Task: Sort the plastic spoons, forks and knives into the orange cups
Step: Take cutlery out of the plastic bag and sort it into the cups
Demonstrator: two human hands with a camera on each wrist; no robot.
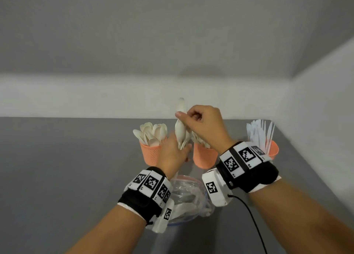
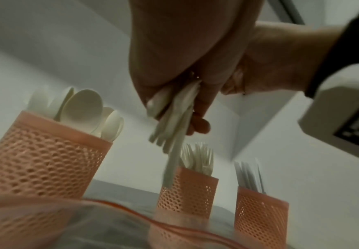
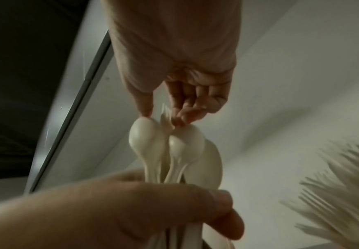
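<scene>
My left hand [image 1: 183, 151] grips an upright bundle of cream plastic cutlery [image 1: 180, 133] by the handles, just above the cups. The bundle [image 3: 153, 143] is mostly spoons. My right hand [image 1: 183, 116] reaches in from above and pinches a fork [image 3: 165, 116] at the bundle's top between thumb and fingertips. Three orange mesh cups stand in a row: the spoon cup [image 1: 151, 153] on the left, the fork cup [image 1: 204, 159] in the middle, and the knife cup [image 1: 273, 148] on the right. In the left wrist view the handles [image 2: 170, 134] hang out below my left hand [image 2: 174, 116].
A clear plastic zip bag [image 1: 188, 195] with more cutlery lies on the grey table [image 1: 76, 167] below my wrists, in front of the cups. White walls close the table at the back and right. A black cable [image 1: 254, 223] trails from my right wrist.
</scene>
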